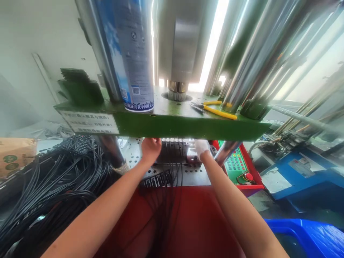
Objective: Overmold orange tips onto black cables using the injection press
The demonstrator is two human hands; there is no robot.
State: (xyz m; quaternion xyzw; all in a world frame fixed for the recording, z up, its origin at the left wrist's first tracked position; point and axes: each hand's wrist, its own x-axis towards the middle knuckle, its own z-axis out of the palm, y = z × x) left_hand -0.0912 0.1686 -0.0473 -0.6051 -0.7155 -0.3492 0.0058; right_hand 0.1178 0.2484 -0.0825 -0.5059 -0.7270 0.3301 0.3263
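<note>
Under the green press plate point(174, 125), my bare left hand point(151, 148) is at the left end of a dark mold block point(173, 152), its fingers curled and partly hidden by the plate. My right hand point(202, 147), in a white glove, is at the block's right end; its blurred fingers do not show clearly what they hold. Several black cables point(172, 179) run out of the block's front and hang down over the red machine front. A black comb-like holder point(157, 180) lies on the metal bed below my left hand.
On the plate stand a blue spray can point(138, 64) and yellow-handled pliers point(219, 111). A large heap of black cables point(67, 175) lies left. At right are a red-framed control panel point(238, 161) with a red button, a blue machine point(303, 172) and a blue plastic item point(309, 233).
</note>
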